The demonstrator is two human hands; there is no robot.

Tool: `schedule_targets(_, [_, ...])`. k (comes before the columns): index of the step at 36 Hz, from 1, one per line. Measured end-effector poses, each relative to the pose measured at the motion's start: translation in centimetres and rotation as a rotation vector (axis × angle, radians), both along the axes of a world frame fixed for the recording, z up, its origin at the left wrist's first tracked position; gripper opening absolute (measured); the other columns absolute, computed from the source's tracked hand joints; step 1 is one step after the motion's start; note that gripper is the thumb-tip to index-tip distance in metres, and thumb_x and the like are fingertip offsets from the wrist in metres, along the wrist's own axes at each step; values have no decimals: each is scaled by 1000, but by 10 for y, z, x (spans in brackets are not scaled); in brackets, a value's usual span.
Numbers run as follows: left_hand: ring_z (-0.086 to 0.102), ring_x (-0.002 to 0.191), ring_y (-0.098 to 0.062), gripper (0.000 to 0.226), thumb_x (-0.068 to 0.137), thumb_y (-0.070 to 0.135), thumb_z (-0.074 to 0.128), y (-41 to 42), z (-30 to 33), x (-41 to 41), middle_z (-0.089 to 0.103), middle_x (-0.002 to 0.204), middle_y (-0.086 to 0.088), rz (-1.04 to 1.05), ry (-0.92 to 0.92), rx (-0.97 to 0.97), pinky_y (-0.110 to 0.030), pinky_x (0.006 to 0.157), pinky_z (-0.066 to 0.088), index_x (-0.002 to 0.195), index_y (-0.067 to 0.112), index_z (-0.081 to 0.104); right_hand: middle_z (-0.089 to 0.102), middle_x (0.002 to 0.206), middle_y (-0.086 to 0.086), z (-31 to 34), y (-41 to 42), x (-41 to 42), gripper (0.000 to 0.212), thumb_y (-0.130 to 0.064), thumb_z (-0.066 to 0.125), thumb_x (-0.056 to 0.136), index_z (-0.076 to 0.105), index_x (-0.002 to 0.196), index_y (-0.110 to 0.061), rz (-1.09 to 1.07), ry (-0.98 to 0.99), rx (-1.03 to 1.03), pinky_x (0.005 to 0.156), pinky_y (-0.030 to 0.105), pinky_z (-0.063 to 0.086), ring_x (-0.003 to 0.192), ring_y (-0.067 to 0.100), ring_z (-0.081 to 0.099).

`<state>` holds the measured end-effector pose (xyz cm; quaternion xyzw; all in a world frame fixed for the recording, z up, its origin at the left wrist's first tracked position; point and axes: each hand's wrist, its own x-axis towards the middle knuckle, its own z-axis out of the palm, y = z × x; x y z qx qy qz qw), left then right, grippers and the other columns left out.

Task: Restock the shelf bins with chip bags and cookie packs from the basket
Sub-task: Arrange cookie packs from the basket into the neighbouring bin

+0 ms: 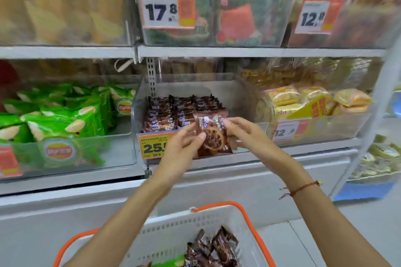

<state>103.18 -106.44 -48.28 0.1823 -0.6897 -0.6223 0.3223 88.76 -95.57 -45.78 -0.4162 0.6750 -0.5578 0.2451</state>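
**Cookie pack held at the middle bin**

Cookie pack (213, 135), brown, cookie printed on its face, is upright between my two hands, in front of the middle bin (249, 93) and level with its front wall. My left hand (184, 144) pinches its left edge, thumb on the face. My right hand (245, 134) grips the right edge near the top corner, fingers curled round it. A red string bracelet (301, 188) sits on my right wrist.

Middle bin: clear plastic, rows of the same brown packs (182, 110) stacked in its left and rear part; the right part shows bare floor. An orange price tag (154, 146) on its front is partly hidden by my left hand.

Left bin: green chip bags (58, 115). Right bin: yellow packs (314, 102).

Basket (195, 230), white with orange handles, is below my forearms. It holds more brown packs (212, 249) and a scrap of green bag (171, 263) at the bottom edge of view.
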Motion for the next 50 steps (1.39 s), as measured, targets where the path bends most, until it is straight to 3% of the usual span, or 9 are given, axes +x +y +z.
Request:
schedule_targets(5, [66, 94, -8, 21, 93, 15, 60, -5, 40, -39, 69, 107, -2, 89, 69, 5, -22, 83, 54, 113, 14, 53, 71, 84, -7, 11, -5, -21, 10, -21, 62, 91, 61, 100, -26, -91, -88, -198, 83, 30, 56, 79, 8, 68])
schedule_targets(11, [58, 92, 4, 37, 84, 17, 73, -27, 58, -63, 64, 103, 10, 38, -105, -220, 0, 64, 43, 116, 17, 54, 65, 89, 4, 20, -11, -46, 23, -9, 61, 92, 59, 105, -27, -157, 16, -317, 67, 21, 54, 69, 7, 66])
schedule_targets(24, [64, 95, -7, 22, 87, 24, 69, -77, 69, -91, 72, 104, 3, -183, -566, -648, -25, 90, 49, 108, 17, 73, 71, 86, 3, 61, -37, -88, 22, -20, 71, 84, 64, 102, -30, 63, 734, 387, 77, 29, 50, 75, 12, 62])
schedule_targets(31, [55, 117, -9, 31, 93, 29, 60, -76, 69, -92, 61, 128, 4, -391, -798, -721, -16, 92, 36, 120, 15, 67, 71, 106, 1, 72, -50, -103, 30, -37, 49, 98, 70, 111, -19, 216, 366, 781, 80, 23, 53, 89, 14, 67])
schedule_targets(36, [40, 94, -18, 16, 93, 45, 57, -86, 66, -92, 49, 100, -1, -450, -855, -648, -27, 88, 34, 92, 49, 72, 71, 105, 5, 62, -74, -100, 31, -35, 46, 100, 67, 86, -16, 132, 513, 1084, 58, 17, 48, 66, 8, 63])
schedule_targets(39, [56, 95, -12, 16, 93, 36, 59, -88, 66, -89, 61, 104, 8, -426, -827, -626, -22, 91, 39, 100, 36, 74, 68, 118, 5, 58, -85, -93, 39, -31, 35, 103, 68, 93, -12, 186, 466, 1249, 52, 15, 47, 65, 5, 65])
schedule_targets(42, [56, 99, 6, 21, 91, 29, 64, -87, 68, -87, 65, 104, 17, -419, -791, -637, -13, 86, 42, 109, 21, 73, 63, 127, 2, 58, -89, -86, 33, -27, 33, 103, 63, 96, -14, 172, 491, 1277, 52, 16, 45, 68, 6, 58])
schedule_targets(46, [61, 96, 3, 20, 89, 27, 66, -84, 68, -86, 69, 99, 13, -388, -751, -682, -16, 89, 45, 105, 18, 75, 70, 75, -4, 56, -83, -85, 28, -26, 41, 102, 58, 85, -12, 81, 542, 1146, 49, 16, 39, 52, 5, 52])
schedule_targets(50, [63, 81, -1, 9, 84, 25, 73, -81, 60, -95, 73, 86, 10, -326, -726, -778, -22, 84, 52, 88, 18, 78, 71, 95, 1, 51, -76, -97, 32, -27, 65, 90, 65, 113, -5, 19, 424, 969, 81, 25, 52, 74, 13, 63])
